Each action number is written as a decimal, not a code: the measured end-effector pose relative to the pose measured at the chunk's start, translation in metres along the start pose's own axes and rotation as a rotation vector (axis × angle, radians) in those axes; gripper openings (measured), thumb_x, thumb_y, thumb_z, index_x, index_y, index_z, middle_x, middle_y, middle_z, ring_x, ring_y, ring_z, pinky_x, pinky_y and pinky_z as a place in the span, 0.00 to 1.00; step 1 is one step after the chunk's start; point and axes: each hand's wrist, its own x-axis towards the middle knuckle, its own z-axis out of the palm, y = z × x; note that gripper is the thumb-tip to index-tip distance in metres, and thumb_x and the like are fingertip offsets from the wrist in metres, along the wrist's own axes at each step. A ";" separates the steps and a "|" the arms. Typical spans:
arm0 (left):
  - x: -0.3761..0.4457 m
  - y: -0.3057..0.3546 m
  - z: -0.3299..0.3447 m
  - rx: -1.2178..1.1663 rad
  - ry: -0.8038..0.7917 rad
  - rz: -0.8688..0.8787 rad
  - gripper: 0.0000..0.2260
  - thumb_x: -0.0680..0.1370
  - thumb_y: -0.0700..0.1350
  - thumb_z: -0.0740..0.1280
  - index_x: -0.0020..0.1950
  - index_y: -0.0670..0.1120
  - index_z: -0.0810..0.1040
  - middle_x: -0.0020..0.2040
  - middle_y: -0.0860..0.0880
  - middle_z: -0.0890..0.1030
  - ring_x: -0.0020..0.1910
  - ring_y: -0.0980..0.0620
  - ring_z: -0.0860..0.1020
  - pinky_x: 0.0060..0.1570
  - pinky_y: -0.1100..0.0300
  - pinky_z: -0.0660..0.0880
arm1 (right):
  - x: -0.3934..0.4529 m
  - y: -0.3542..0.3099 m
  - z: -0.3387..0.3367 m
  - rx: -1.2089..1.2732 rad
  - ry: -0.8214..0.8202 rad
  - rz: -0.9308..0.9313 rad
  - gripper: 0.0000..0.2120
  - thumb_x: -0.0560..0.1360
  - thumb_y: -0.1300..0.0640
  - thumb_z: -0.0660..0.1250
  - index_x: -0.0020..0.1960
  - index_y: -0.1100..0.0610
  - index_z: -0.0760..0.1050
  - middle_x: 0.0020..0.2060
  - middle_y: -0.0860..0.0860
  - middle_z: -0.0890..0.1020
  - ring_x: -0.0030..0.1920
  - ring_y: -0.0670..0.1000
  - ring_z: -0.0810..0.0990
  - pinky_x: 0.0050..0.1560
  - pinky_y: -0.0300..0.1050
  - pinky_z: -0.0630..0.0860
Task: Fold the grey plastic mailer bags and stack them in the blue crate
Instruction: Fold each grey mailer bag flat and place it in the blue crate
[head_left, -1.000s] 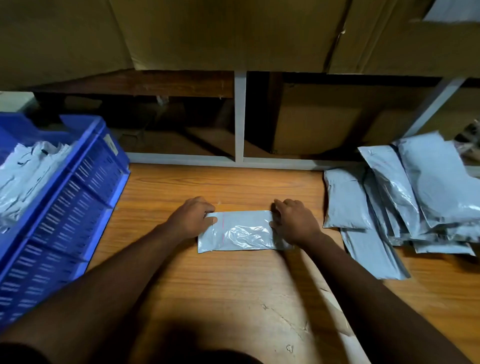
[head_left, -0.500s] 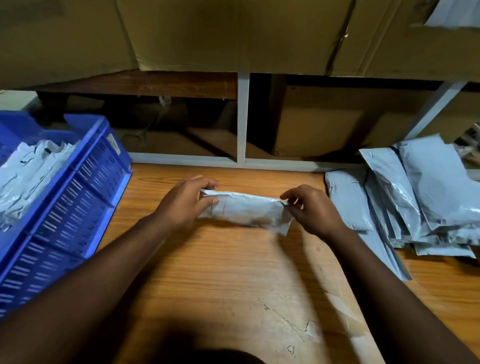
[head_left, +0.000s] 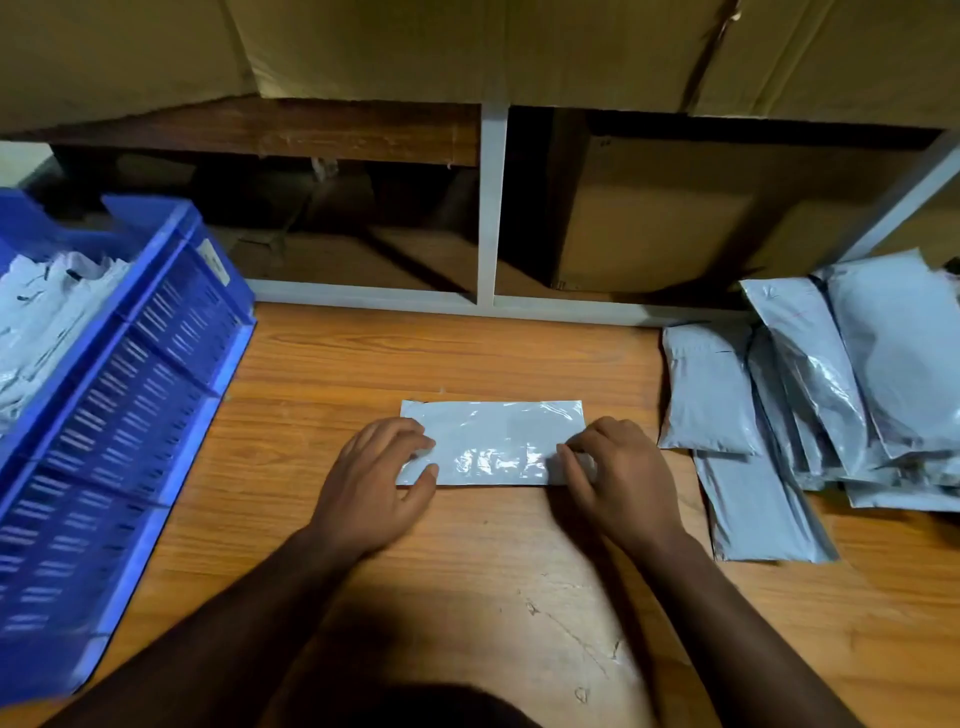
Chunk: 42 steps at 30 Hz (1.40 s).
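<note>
A grey mailer (head_left: 493, 441) lies flat on the wooden table (head_left: 467, 571), between the blue crate (head_left: 130, 415) at left and a pile of mailers (head_left: 831, 389) at right. The left hand (head_left: 374, 488) presses its left end with relaxed fingers; the right hand (head_left: 618, 483) pinches its right end.

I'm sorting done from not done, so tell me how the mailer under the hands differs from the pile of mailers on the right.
The mailer under the hands lies alone mid-table; the pile on the right is several bags overlapping.
The single mailer lies flat as a neat rectangle; the pile's bags sit slanted over each other, some looking puffy.
The left hand and right hand rest on the single one; nothing touches the pile.
Both are shiny grey plastic on the wooden table, outside the blue crate.
</note>
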 end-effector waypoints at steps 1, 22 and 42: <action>0.007 0.003 0.002 -0.002 0.023 -0.001 0.12 0.79 0.49 0.67 0.60 0.47 0.81 0.61 0.52 0.79 0.65 0.50 0.76 0.64 0.50 0.73 | 0.008 -0.007 0.002 0.005 0.050 0.004 0.09 0.80 0.51 0.67 0.48 0.55 0.83 0.43 0.51 0.80 0.45 0.56 0.77 0.46 0.52 0.74; 0.035 -0.011 0.082 0.239 0.032 -0.003 0.22 0.85 0.52 0.59 0.75 0.43 0.75 0.77 0.44 0.72 0.79 0.43 0.66 0.76 0.43 0.64 | 0.048 -0.050 0.100 -0.133 -0.218 -0.088 0.25 0.86 0.51 0.51 0.79 0.59 0.66 0.79 0.55 0.67 0.80 0.60 0.63 0.80 0.58 0.56; 0.054 0.025 0.049 0.223 -0.212 -0.055 0.31 0.84 0.61 0.43 0.83 0.47 0.59 0.83 0.49 0.59 0.83 0.51 0.54 0.82 0.50 0.49 | 0.042 -0.023 0.067 -0.123 -0.243 -0.028 0.26 0.87 0.49 0.47 0.78 0.58 0.68 0.78 0.54 0.69 0.80 0.58 0.62 0.81 0.60 0.53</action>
